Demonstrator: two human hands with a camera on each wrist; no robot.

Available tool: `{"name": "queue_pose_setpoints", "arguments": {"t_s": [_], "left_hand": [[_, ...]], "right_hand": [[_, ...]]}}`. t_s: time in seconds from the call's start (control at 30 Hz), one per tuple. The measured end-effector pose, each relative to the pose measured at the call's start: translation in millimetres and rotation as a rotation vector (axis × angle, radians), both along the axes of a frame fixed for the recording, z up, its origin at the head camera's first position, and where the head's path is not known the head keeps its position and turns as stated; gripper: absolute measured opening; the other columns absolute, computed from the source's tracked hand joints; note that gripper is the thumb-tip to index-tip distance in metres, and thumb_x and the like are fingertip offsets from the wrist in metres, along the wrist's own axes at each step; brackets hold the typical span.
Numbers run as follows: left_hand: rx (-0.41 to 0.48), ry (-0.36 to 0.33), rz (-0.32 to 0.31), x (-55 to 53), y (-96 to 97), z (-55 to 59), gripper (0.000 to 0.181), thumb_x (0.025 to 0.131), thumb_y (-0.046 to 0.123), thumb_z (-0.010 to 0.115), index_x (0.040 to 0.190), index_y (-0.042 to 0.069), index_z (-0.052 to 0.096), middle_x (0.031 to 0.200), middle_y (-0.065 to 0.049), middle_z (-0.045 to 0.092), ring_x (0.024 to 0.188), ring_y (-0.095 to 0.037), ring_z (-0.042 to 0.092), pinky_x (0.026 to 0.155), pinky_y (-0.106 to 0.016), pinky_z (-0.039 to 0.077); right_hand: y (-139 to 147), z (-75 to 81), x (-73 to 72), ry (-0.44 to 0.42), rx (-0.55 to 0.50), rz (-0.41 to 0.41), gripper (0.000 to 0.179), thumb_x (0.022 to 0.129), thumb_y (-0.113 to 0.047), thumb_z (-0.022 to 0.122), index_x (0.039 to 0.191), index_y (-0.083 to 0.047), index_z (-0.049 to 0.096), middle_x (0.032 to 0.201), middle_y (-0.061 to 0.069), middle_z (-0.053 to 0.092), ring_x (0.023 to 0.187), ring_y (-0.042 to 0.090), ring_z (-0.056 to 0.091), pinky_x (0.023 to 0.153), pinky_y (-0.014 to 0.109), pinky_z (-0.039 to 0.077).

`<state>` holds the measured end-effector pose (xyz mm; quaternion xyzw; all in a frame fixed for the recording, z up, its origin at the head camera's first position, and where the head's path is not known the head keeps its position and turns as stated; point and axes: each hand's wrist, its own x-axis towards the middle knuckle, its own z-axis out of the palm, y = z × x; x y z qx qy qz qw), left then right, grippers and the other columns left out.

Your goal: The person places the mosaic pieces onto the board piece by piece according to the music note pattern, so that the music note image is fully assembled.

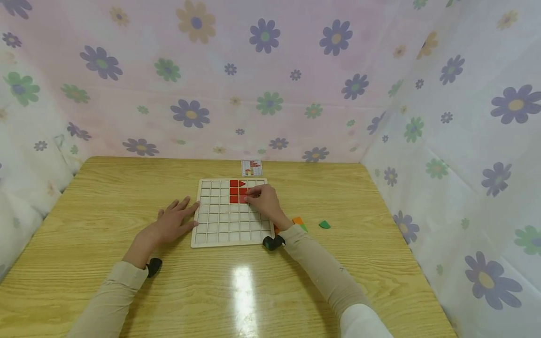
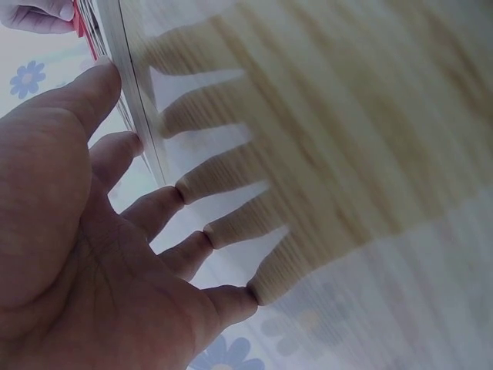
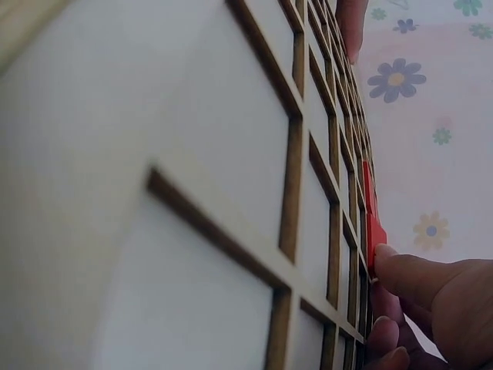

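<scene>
A pale wooden grid board (image 1: 218,216) lies on the table, with several red tiles (image 1: 234,191) set in its upper middle squares. One red piece beside them has a pointed end (image 1: 242,184). Over the board's upper right part, my right hand (image 1: 267,203) pinches a red tile (image 3: 375,233) between thumb and fingers, right at the grid. Fingers spread, my left hand (image 1: 169,224) rests on the table at the board's left edge; its thumb and index fingertip touch the frame in the left wrist view.
A small picture card (image 1: 251,168) lies behind the board. Right of the board are an orange piece (image 1: 298,220), partly hidden by my right wrist, and a green quarter-round piece (image 1: 324,225). Flower-patterned cloth (image 1: 270,84) hangs behind the table and along both sides.
</scene>
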<state>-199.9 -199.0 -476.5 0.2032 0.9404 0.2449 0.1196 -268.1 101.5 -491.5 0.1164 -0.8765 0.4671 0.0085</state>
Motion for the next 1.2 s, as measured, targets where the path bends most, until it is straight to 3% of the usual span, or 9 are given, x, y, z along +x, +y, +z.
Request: {"name": "queue_pose_setpoints", "arguments": {"t_s": [0.37,0.6,0.77,0.97,1.1,1.2], "left_hand": [[0.014,-0.016,-0.004,-0.1,-0.1,0.2,0.065,0.105,0.033,0.057,0.158,0.004,0.035,0.163,-0.034,0.017,0.146,-0.064,0.011,0.105,-0.085,0.012],[0.007,-0.015,0.002,-1.4,-0.8,-2.0,0.065,0.105,0.035,0.057,0.159,0.005,0.034,0.163,-0.034,0.017,0.146,-0.063,0.011,0.105,-0.084,0.013],[0.015,-0.023,0.002,-1.6,-1.8,-2.9,0.066,0.105,0.036,0.057,0.159,0.006,0.034,0.164,-0.033,0.016,0.146,-0.063,0.01,0.105,-0.084,0.012],[0.014,-0.024,-0.004,-2.0,-1.2,-2.3,0.065,0.105,0.034,0.057,0.159,0.005,0.034,0.164,-0.034,0.016,0.146,-0.063,0.01,0.106,-0.084,0.012],[0.014,-0.023,-0.001,-1.7,-0.8,-1.4,0.065,0.105,0.033,0.057,0.159,0.004,0.034,0.163,-0.034,0.016,0.146,-0.063,0.01,0.105,-0.084,0.011],[0.015,-0.023,0.003,-1.5,-0.7,-1.2,0.065,0.105,0.034,0.057,0.159,0.004,0.034,0.163,-0.034,0.016,0.146,-0.063,0.01,0.106,-0.084,0.011]], "right_hand": [[0.3,1.4,1.1,-0.016,-0.001,-0.003,0.007,0.091,-0.005,0.076,0.095,0.0,0.079,0.092,0.014,0.077,0.082,0.025,0.071,0.075,0.033,0.058],[4.5,1.4,0.7,0.017,0.008,0.014,0.014,0.097,-0.01,0.07,0.099,0.0,0.079,0.097,0.014,0.077,0.083,0.025,0.07,0.074,0.029,0.055],[17.2,9.0,2.6,-0.003,-0.044,0.078,0.02,0.1,-0.012,0.067,0.108,0.003,0.077,0.102,0.017,0.076,0.087,0.03,0.07,0.07,0.027,0.054],[46.3,25.3,5.3,-0.104,-0.089,0.214,0.027,0.103,-0.014,0.063,0.119,0.006,0.072,0.111,0.019,0.074,0.098,0.039,0.069,0.081,0.042,0.059],[68.5,34.5,6.9,-0.161,0.015,0.318,0.025,0.101,-0.011,0.064,0.118,0.006,0.072,0.11,0.017,0.074,0.098,0.034,0.071,0.085,0.041,0.059],[83.4,38.5,11.0,-0.206,0.126,0.343,0.02,0.097,-0.009,0.069,0.111,0.004,0.075,0.103,0.013,0.075,0.087,0.026,0.07,0.079,0.033,0.057]]}}
